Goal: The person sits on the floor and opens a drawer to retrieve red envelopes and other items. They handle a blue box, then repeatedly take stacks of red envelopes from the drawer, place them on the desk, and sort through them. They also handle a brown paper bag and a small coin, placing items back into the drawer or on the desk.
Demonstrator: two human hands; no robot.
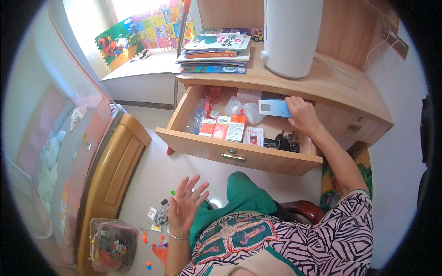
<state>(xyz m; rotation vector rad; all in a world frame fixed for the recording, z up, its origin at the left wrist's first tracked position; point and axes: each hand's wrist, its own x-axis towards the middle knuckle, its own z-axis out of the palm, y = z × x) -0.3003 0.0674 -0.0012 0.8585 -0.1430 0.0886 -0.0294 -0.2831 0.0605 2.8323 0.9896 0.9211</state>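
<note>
My right hand [301,114] is closed on the right end of a flat blue and white box [273,108], held above the right part of the open drawer [202,140]. My left hand [185,207] is raised in front of the drawer, palm up and fingers spread, holding nothing. Inside the drawer, small orange and white medicine boxes [221,127] stand along the front panel. Next to them are a small white box with a red picture [253,136] and a bunch of dark keys [289,141]. Behind these lies a white plastic bag [250,112], with clear zip bags [198,116] at the left.
A stack of books [214,55] and a tall white appliance [293,37] stand on the wooden desktop [253,76]. At the left is a wooden bed end [115,172] beside netting. Small toy pieces [145,237] and a clear bag [113,246] lie on the floor.
</note>
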